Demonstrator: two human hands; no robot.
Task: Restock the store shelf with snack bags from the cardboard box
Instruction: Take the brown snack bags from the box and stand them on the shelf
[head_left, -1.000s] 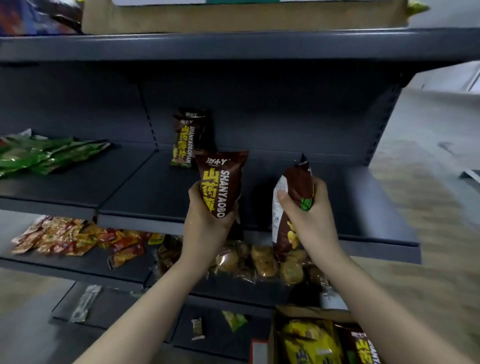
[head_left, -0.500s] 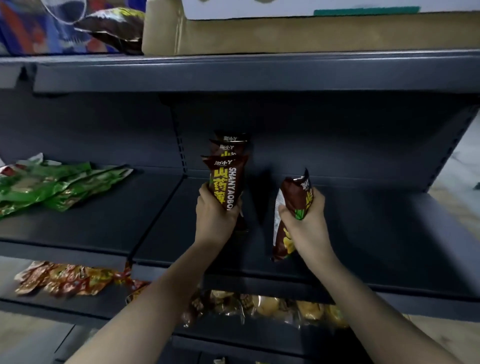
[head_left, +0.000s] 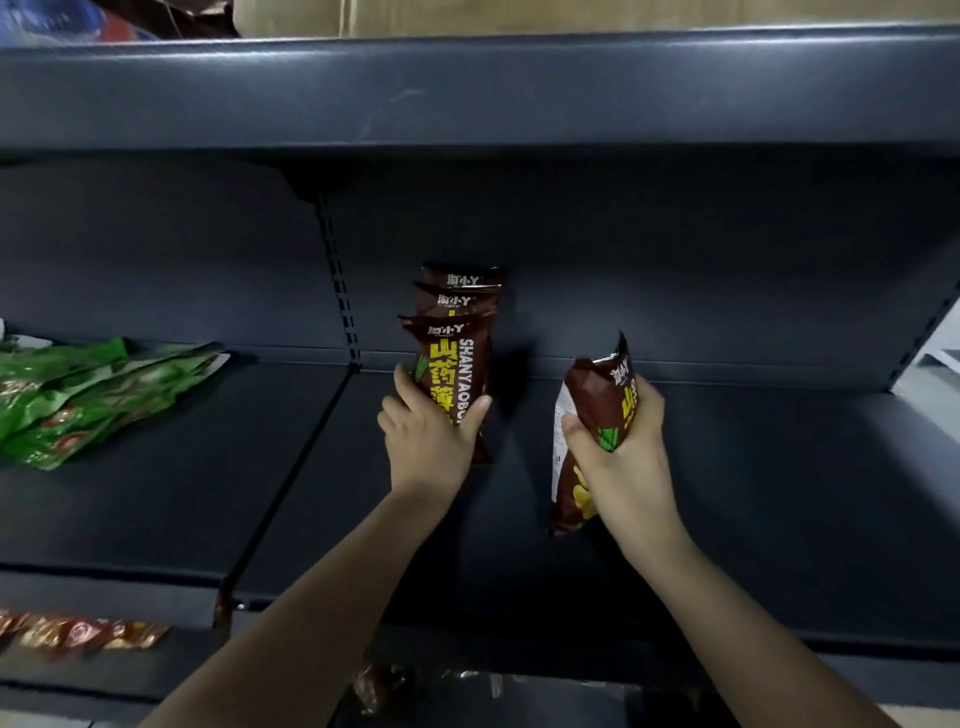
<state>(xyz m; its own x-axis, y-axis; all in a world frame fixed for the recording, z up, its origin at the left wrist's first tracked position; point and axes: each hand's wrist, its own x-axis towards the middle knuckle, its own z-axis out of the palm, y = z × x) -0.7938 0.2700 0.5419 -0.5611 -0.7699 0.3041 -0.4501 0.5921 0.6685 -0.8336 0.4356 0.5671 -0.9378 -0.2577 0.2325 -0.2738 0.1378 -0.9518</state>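
Observation:
A brown snack bag with yellow lettering (head_left: 453, 364) stands upright on the dark shelf (head_left: 779, 493), and my left hand (head_left: 428, 439) grips its lower half. It leans against two matching brown bags (head_left: 465, 288) standing behind it by the back panel. To the right, my right hand (head_left: 621, 462) holds a second brown bag (head_left: 597, 395) by its middle, tilted and squeezed, its lower end near the shelf surface. The cardboard box is out of view.
Green snack bags (head_left: 88, 395) lie piled on the left shelf section. Red and orange packets (head_left: 78, 631) sit on the lower shelf at the left. A shelf board (head_left: 467, 88) hangs overhead. More wrapped snacks (head_left: 379, 686) show dimly below.
Both hands have moved forward and deeper into the shelf. The left bag now stands against the two bags at the back. The view has risen, and the box has dropped out of sight.

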